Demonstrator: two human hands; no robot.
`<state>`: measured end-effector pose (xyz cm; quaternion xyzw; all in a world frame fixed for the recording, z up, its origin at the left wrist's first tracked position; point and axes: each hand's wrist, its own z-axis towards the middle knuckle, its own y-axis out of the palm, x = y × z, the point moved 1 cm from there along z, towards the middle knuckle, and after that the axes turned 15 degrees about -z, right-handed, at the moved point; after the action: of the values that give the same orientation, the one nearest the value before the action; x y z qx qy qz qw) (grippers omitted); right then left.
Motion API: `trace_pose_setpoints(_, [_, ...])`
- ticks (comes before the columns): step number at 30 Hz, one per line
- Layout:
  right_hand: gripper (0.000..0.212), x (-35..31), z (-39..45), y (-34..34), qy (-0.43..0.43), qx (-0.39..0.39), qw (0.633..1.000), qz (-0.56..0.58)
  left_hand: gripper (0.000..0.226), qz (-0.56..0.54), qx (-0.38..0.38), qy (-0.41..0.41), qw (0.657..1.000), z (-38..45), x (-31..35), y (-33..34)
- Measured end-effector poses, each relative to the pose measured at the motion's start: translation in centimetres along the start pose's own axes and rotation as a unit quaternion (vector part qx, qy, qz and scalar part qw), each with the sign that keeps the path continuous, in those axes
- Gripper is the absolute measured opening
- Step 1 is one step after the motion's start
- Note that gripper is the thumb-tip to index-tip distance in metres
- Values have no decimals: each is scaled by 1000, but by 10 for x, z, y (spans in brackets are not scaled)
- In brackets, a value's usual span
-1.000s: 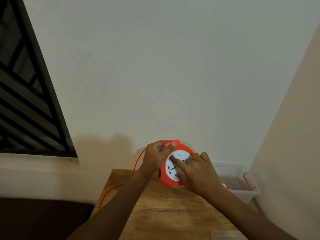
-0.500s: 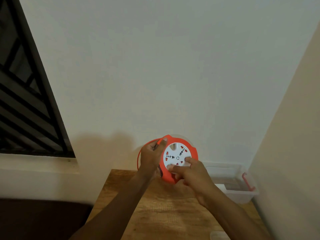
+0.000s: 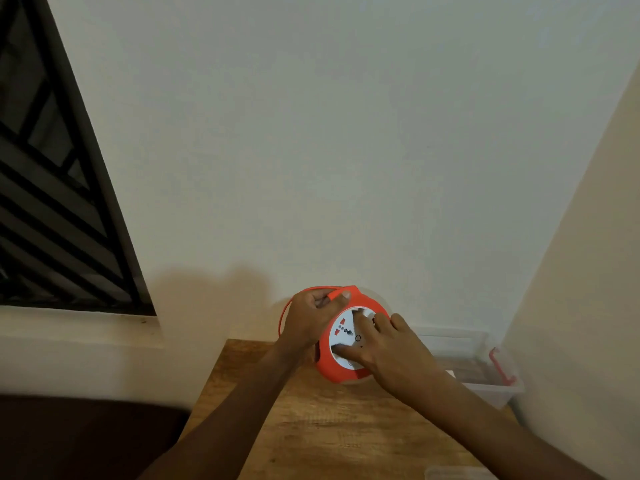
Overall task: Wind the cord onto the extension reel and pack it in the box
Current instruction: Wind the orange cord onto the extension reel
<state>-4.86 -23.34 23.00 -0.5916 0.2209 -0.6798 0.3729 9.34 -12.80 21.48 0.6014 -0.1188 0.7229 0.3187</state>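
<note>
Lowered toward table [image 3: 311, 427], reel [image 3: 332, 370]: left hand [image 3: 310, 322] grips rim, right hand [image 3: 388, 344] presses face.

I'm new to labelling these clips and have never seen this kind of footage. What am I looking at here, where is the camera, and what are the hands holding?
There is no machine: a person wears a camera on the head, looking down at both hands. The left hand grips the top edge of an orange extension reel, with a loop of orange cord beside it. The right hand lies with its fingers on the reel's white socket face. Below is a wooden table. A clear plastic box sits at its far right.
</note>
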Motion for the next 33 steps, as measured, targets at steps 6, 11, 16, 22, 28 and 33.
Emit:
trace_pose_setpoints(6, [69,12,7,7,43,17,999,5,19,-46,36,-36,998,3,-6,2])
trace_pose_setpoints(11, [69,-5,19,11,239,-32,962,128,8,-71,57,-25,996,7,-1,8])
trace_pose_setpoints(16, [60,-5,28,6,403,-48,793,453,10,-115,99,-27,988,3,-7,8])
trace_pose_setpoints(22, [66,-14,22,-1,391,-118,644,646,15,-105,118,-58,986,-1,-15,-2])
trace_pose_setpoints(28, [26,-6,7,0,234,28,939,250,16,-90,94,-59,990,1,-12,-14])
trace_pose_setpoints(33, [40,-9,3,10,49,23,983,177,11,-40,29,-28,998,-2,-11,-14])
